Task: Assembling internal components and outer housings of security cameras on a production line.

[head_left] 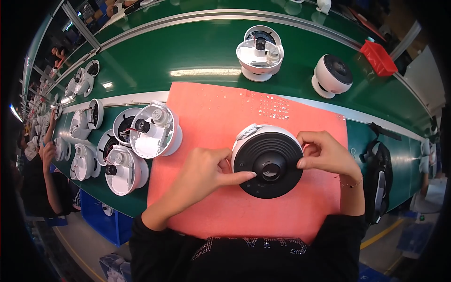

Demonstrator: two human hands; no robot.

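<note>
Long green conveyor belt (197, 51) with pale metal rails, curving across the view. Pink foam mat (211, 117) laid over the near edge. Red plastic bin (378, 58) at far right. Strip-light glare on the belt. Grey floor below, yellow line (380, 233), blue crates (101, 218) underneath.

Two bare forearms entering from the lower edge. Black long-sleeved top, sleeves pushed up near the elbows, with a row of small silvery studs across the chest. Left hand (206, 171) without jewellery. Right hand (326, 155) with a thin beaded bracelet (351, 183) at the wrist.
</note>
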